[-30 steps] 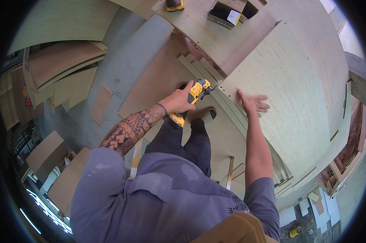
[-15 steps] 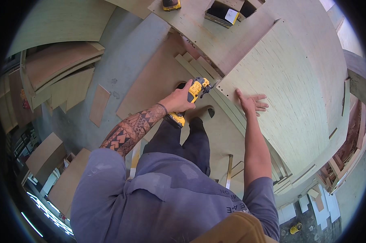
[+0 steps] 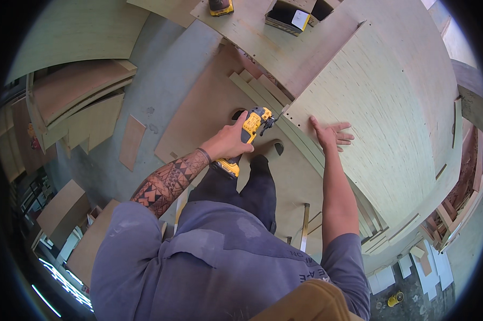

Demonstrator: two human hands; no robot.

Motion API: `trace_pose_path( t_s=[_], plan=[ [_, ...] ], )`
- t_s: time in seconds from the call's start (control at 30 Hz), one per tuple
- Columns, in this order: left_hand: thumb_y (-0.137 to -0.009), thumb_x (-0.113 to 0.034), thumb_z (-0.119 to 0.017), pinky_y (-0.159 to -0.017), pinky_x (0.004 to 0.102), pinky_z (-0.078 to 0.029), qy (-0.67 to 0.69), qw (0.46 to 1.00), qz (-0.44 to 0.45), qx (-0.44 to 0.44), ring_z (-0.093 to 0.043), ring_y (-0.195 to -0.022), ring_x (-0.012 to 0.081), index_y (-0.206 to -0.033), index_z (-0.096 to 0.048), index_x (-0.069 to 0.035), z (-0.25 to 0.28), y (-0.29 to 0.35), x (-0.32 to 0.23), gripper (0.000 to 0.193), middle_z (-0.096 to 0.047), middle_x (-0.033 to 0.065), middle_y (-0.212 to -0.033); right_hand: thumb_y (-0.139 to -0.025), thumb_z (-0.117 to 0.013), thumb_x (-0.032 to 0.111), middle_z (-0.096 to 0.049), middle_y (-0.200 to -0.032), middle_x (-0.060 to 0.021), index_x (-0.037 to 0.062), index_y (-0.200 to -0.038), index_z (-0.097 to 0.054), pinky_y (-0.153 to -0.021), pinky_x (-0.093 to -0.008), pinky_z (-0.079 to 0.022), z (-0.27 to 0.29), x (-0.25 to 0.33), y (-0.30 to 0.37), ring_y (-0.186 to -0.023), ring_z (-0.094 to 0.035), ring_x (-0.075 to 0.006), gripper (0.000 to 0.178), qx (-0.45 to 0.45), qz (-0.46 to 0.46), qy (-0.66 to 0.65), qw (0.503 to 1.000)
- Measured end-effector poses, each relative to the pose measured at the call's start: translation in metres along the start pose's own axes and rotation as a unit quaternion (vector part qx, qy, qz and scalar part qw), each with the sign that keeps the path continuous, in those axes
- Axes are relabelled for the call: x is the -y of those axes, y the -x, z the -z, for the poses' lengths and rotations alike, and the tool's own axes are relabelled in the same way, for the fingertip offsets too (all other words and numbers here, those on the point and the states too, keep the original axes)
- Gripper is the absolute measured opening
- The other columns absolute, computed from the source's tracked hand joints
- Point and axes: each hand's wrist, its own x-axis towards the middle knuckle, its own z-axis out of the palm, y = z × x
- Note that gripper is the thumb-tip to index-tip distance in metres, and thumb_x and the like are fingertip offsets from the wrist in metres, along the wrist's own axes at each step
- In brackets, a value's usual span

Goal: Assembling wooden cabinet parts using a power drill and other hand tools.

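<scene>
My left hand (image 3: 228, 143) is wrapped round the body of a yellow and black oscillating multi-tool (image 3: 258, 119). The tool's head points right, beside the near left corner of a pale plywood panel (image 3: 380, 112). Whether its thin blade touches the panel edge I cannot tell. My right hand (image 3: 332, 136) lies flat on that panel, fingers spread, close to the same corner. A few small dark holes show along the panel's edge.
Beyond the panel, a cardboard box (image 3: 284, 20) and a yellow and black battery tool (image 3: 220, 6) rest on the wooden surface. Wood strips (image 3: 305, 140) run below the panel edge. Stacked boards (image 3: 81, 91) stand at left; a loose board piece (image 3: 132, 142) lies on the floor.
My left hand and the multi-tool have moved slightly left and back from the panel corner. My right hand stays flat in its place on the panel.
</scene>
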Motion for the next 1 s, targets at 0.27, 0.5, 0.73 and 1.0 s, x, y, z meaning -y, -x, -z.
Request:
trace_pose_path(
  t_s=[0.27, 0.5, 0.73, 1.0],
  plan=[
    [-0.08, -0.035, -0.079, -0.102, 0.0497, -0.054, -0.02, 1.0, 0.011, 0.016, -0.066, -0.115, 0.0489, -0.167, -0.009, -0.006, 0.006, -0.005, -0.003, 0.115, -0.065, 0.0371, -0.122, -0.06, -0.081, 0.085, 0.037, -0.158, -0.0396, 0.0076, -0.158, 0.034, -0.118, -0.0762, 0.006, 0.001, 0.001, 0.007, -0.15, 0.031, -0.0572, 0.17, 0.004, -0.001, 0.005, 1.0],
    [-0.084, -0.034, -0.078, -0.1, 0.0489, -0.054, -0.023, 1.0, 0.002, 0.005, -0.069, -0.11, 0.0476, -0.166, -0.008, -0.004, 0.0, -0.012, -0.004, 0.112, -0.068, 0.0363, -0.116, -0.059, -0.08, 0.086, 0.037, -0.158, -0.0393, 0.0082, -0.158, 0.034, -0.118, -0.0757, 0.006, 0.002, 0.002, 0.01, -0.15, 0.031, -0.0565, 0.17, -0.002, -0.003, 0.004, 1.0],
    [-0.081, -0.034, -0.078, -0.101, 0.0486, -0.054, -0.003, 1.0, -0.004, 0.016, -0.067, -0.114, 0.0472, -0.166, -0.008, -0.003, 0.009, -0.011, -0.006, 0.115, -0.065, 0.0357, -0.122, -0.06, -0.08, 0.086, 0.037, -0.158, -0.0389, 0.0083, -0.158, 0.034, -0.118, -0.0754, 0.006, -0.001, -0.002, 0.001, -0.15, 0.031, -0.056, 0.169, -0.003, -0.006, 0.011, 1.0],
    [-0.083, -0.034, -0.078, -0.102, 0.0485, -0.054, -0.007, 0.999, 0.006, 0.035, -0.067, -0.114, 0.0472, -0.166, -0.008, -0.004, 0.017, -0.013, -0.013, 0.113, -0.066, 0.0356, -0.121, -0.06, -0.08, 0.086, 0.038, -0.157, -0.0395, 0.0078, -0.157, 0.035, -0.117, -0.0761, 0.007, -0.001, -0.005, -0.001, -0.149, 0.032, -0.0564, 0.17, 0.003, -0.009, 0.01, 1.0]
  ],
)
